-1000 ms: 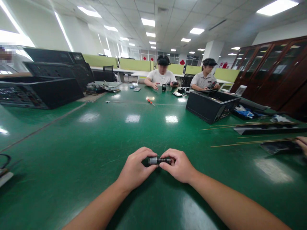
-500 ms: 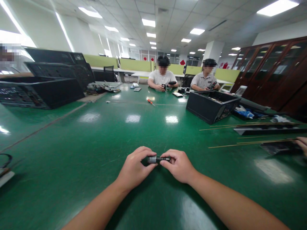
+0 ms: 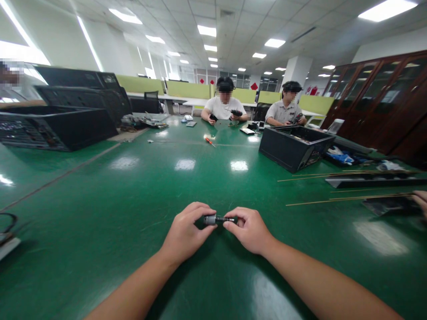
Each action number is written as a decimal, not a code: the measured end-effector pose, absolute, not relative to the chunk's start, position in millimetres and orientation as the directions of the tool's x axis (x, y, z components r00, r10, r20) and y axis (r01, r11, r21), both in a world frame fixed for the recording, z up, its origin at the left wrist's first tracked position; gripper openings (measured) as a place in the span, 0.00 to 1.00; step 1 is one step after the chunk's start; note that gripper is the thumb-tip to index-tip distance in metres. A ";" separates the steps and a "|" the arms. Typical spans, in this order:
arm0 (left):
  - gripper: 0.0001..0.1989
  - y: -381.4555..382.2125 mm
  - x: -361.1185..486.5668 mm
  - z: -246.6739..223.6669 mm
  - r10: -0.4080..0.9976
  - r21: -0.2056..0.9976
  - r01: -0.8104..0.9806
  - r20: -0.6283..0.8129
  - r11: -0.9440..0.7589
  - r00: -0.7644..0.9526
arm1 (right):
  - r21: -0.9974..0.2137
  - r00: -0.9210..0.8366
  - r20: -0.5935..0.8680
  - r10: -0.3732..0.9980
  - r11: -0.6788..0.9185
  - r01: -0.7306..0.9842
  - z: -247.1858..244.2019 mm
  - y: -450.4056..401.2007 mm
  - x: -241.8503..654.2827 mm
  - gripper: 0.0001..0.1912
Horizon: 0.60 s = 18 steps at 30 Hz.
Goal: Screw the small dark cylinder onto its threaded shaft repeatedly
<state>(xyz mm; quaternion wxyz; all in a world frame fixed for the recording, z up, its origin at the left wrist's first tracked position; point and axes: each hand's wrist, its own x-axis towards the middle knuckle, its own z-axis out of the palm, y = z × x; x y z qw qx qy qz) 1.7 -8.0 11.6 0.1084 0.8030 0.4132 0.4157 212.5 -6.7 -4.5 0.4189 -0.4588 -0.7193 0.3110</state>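
Above the green table, my left hand [image 3: 187,229] pinches the silver cylinder end of a small motor-like part [image 3: 210,219] between thumb and fingers. My right hand [image 3: 248,229] grips the thin, dark, ridged shaft [image 3: 224,219] at the other end. The part lies roughly level between both hands, its axis running left to right. Fingertips of my right hand hide some of the shaft's far end. Whether the cylinder and shaft are one piece I cannot tell.
Black computer cases stand at the left [image 3: 80,126] and right [image 3: 293,149]. An orange screwdriver [image 3: 210,142] lies mid-table. Thin rods [image 3: 313,202] and dark metal strips lie at right, near another person's hand [image 3: 420,201]. Two people sit across, holding dark tools.
My hands and the part have shifted very slightly left and up, with both grips kept. The person opposite has moved their hands apart, one now holding a dark piece farther left.
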 end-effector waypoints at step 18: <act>0.13 -4.7 -4.0 15.7 0.778 0.521 0.621 0.575 -0.586 0.251 | -0.857 -0.186 0.280 0.942 0.333 0.393 -8.9 -2.3 213.8 0.08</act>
